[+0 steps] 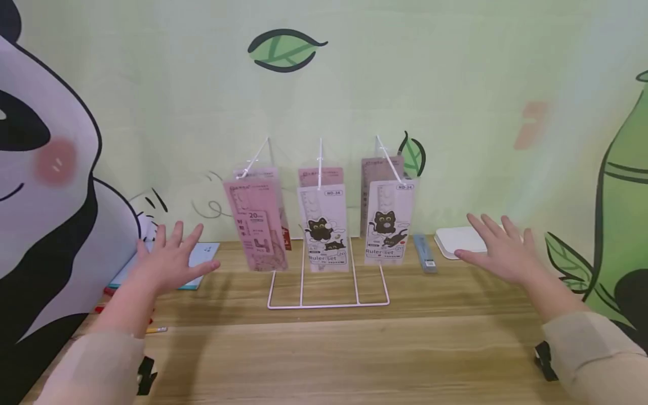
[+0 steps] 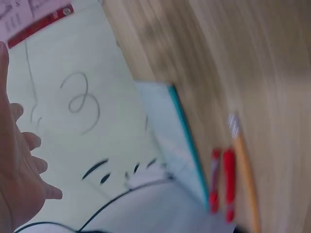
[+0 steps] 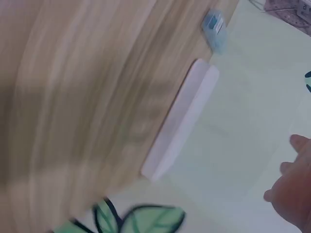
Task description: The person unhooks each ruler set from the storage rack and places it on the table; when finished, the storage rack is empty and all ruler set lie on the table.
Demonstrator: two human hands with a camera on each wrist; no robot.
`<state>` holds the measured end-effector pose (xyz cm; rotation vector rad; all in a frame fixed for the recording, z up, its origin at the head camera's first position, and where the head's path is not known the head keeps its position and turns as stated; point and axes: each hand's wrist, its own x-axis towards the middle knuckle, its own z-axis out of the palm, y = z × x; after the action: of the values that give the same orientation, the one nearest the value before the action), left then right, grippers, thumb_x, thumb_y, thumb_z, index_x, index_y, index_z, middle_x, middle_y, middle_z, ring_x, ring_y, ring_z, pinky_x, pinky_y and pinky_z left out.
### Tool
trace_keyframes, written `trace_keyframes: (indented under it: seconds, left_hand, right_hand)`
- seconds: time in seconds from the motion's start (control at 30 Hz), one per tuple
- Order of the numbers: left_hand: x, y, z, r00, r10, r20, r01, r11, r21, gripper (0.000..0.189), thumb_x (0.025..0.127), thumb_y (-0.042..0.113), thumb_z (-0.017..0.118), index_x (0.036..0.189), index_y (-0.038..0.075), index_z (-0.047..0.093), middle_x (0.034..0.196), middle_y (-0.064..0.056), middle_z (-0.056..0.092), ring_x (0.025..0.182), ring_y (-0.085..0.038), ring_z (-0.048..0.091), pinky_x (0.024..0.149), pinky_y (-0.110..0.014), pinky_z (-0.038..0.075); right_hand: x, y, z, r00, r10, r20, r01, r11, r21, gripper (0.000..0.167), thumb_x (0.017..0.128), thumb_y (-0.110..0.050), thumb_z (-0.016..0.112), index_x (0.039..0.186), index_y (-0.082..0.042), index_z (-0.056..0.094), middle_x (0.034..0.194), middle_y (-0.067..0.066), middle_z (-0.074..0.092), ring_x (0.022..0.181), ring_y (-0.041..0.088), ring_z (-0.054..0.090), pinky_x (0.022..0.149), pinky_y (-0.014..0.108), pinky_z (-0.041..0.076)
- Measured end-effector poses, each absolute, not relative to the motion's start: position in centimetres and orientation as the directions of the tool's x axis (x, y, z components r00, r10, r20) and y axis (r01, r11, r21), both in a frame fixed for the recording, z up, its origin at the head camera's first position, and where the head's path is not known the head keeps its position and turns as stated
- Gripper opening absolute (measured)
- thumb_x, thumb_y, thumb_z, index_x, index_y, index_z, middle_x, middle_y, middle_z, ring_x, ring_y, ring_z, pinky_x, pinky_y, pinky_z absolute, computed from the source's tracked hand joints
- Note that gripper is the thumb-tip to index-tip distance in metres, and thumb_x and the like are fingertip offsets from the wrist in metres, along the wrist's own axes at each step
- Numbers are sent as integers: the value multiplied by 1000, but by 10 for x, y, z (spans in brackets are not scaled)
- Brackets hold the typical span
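Note:
My left hand point(image 1: 169, 259) is spread in the air at the left, fingers straight, overlapping a light blue booklet point(image 1: 205, 254) in the head view. On the other side my right hand point(image 1: 503, 250) hovers with fingers apart, in front of a flat white case point(image 1: 458, 243). Neither holds anything. Between them a white wire rack point(image 1: 329, 306) stands on the table, its three hooks hung with ruler set packs. A pink pack point(image 1: 258, 225) fronts the left hook. White packs with black cats front the middle hook point(image 1: 324, 225) and the right hook point(image 1: 388, 219), with pinkish packs behind.
A small blue packet point(image 1: 424, 253) lies between rack and white case. At the left are a pencil point(image 2: 248, 179) and two red pens point(image 2: 229, 184), beside the booklet. A printed cloth point(image 1: 455, 84) with a panda and leaves rises behind the wooden table point(image 1: 329, 360).

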<state>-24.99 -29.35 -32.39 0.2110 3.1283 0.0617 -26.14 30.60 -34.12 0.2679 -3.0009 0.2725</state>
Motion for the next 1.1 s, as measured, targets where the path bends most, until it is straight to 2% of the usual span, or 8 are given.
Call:
trace_keyframes:
  seconds: [0.13,0.23,0.4,0.7,0.87,1.1]
  left_hand:
    - [-244,-289,-339,-990,141,29,144,977,155,99,83,74,38,151,12,1,149,-32,-2,131,-57,-9,90,-76,-3]
    - [-241,-284,-353,-989,138,61,148,961,236,97,85,70,41,151,13,-2,150,-32,-3,130,-57,-9,90,-76,-2]
    - [-236,-276,-369,-986,139,95,163,929,332,97,86,67,45,151,11,-2,149,-33,-1,130,-59,-5,91,-76,2]
    - [-232,-259,-395,-971,191,146,237,859,453,96,87,58,53,150,5,5,149,-32,3,130,-59,2,97,-70,10]
    - [-227,-251,-410,-970,201,138,243,833,498,95,86,55,57,149,2,8,149,-33,3,131,-58,3,99,-68,11]
    - [-221,-244,-433,-966,220,136,259,799,543,92,86,49,61,149,4,12,149,-31,10,134,-50,13,102,-62,14]
  right_hand:
    - [-261,301,-353,-957,-155,247,-233,915,-329,97,82,-56,61,150,-7,12,146,30,25,128,58,14,93,74,9]
    - [-260,296,-362,-950,-151,275,-268,847,-459,99,82,-46,68,150,-6,8,145,33,23,128,59,15,95,71,16]
    - [-258,283,-379,-934,-173,314,-340,702,-626,97,82,-30,72,150,-3,7,146,33,19,132,53,16,100,65,17]
    - [-258,257,-403,-945,-134,299,-319,581,-748,96,83,-22,73,152,-14,7,148,28,22,133,49,20,102,62,18]
    - [-261,243,-407,-930,-137,341,-362,504,-784,94,82,-12,72,151,-11,9,145,32,24,133,47,23,104,58,20]
    - [-261,226,-405,-928,-143,343,-369,451,-813,93,82,-15,73,151,-16,11,147,27,24,135,42,23,105,55,20]
